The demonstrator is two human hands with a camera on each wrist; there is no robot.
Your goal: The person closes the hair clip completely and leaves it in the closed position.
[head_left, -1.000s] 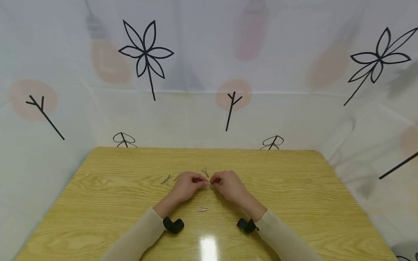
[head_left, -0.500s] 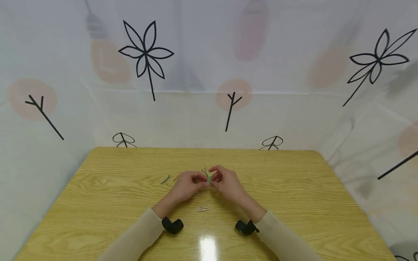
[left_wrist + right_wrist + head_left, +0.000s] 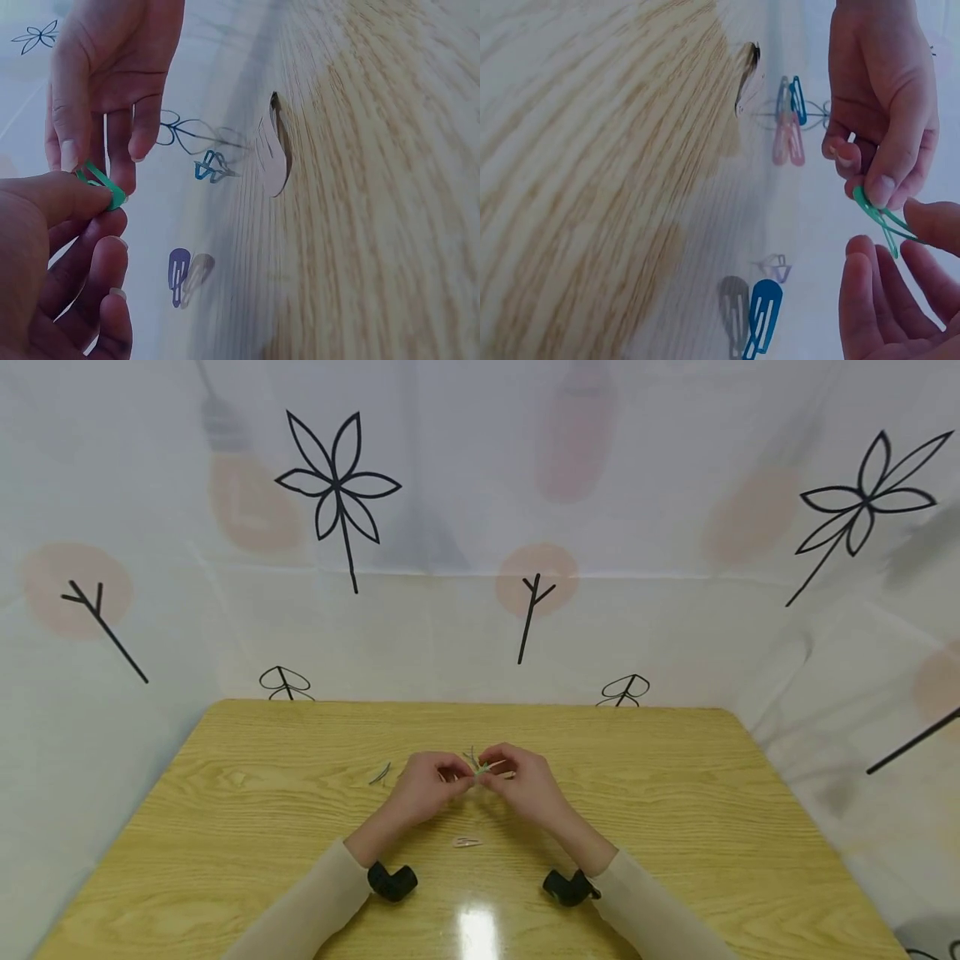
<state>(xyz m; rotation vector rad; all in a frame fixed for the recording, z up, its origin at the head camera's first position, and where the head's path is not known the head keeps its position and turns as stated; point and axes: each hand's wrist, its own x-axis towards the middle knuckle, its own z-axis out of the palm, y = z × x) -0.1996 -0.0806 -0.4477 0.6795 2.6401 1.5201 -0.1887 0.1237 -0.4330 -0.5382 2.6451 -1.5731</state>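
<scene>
- Since half a second ago, the green hair clip (image 3: 111, 189) has turned from upright to slanted, as I watch through the head camera.
- Left hand (image 3: 426, 787): its thumb and a fingertip are clamped on the clip's rounded end.
- Right hand (image 3: 527, 783): I see its thumb and a finger pinching the clip's narrow end; its other fingers are spread apart.
- Held between both hands just above the table (image 3: 637, 793), the green clip has its prongs standing apart.
- Nearer the person, a pale pink clip (image 3: 468, 842) lies alone on the wood.
- Just past the fingertips I make out a small forked clip (image 3: 471, 755); in my head view it is too small for me to be sure of its colour.
- Another dark clip (image 3: 380, 772) lies left of the left hand.
- My left wrist view also shows a purple clip (image 3: 178, 274); my right wrist view shows a large blue clip (image 3: 766, 307).
- Beige sleeves (image 3: 309, 893) cover both forearms, and a black camera (image 3: 393, 882) sits at the left wrist.
- Behind the table hangs pale cloth (image 3: 465, 635) printed with black flower outlines.
</scene>
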